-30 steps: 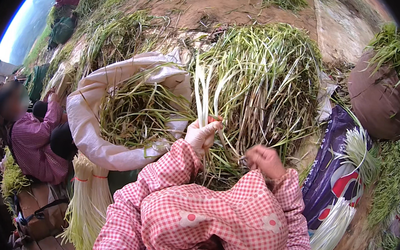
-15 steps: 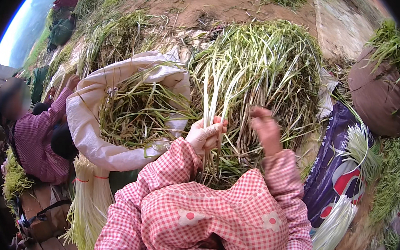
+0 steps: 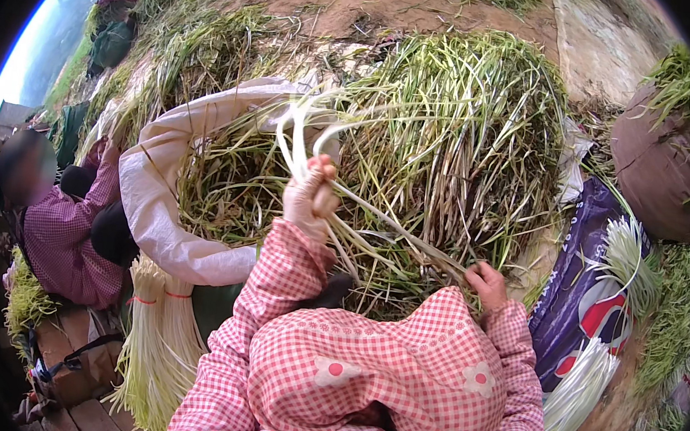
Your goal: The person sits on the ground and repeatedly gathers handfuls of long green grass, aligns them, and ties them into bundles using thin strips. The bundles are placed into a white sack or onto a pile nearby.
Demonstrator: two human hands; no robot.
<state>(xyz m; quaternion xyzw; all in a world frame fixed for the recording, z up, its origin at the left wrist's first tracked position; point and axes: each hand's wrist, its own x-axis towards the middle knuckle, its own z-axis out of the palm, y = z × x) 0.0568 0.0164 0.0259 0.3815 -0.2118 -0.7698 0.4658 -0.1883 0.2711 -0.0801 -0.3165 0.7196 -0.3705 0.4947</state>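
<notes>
My left hand [image 3: 310, 197] is closed round a small bunch of long pale stalks [image 3: 296, 132], which look like blanched chives. Their white parts curve above my fist, blurred by motion, and thinner ends hang below it. A drawn-out strand [image 3: 390, 220] slants from the bunch down to my right hand [image 3: 488, 286], whose fingers pinch its end. Behind both hands lies a large heap of the same uncleaned stalks [image 3: 462, 119], green-tipped with brown bases. On the left, next to my left hand, an open white sack [image 3: 147, 205] holds brownish-green leaf scraps [image 3: 239, 193].
Tied pale bundles [image 3: 155, 330] stand at the lower left. Others [image 3: 585, 396] lie on a purple printed sack [image 3: 575, 279] at right. A brown bulging sack [image 3: 657, 162] sits at the far right. A co-worker in a checked sleeve [image 3: 69, 230] works at left.
My left hand has moved up and left with the stalks, which now bend over. My right hand has dropped lower right and now pinches the strand's end, pulled taut between my hands.
</notes>
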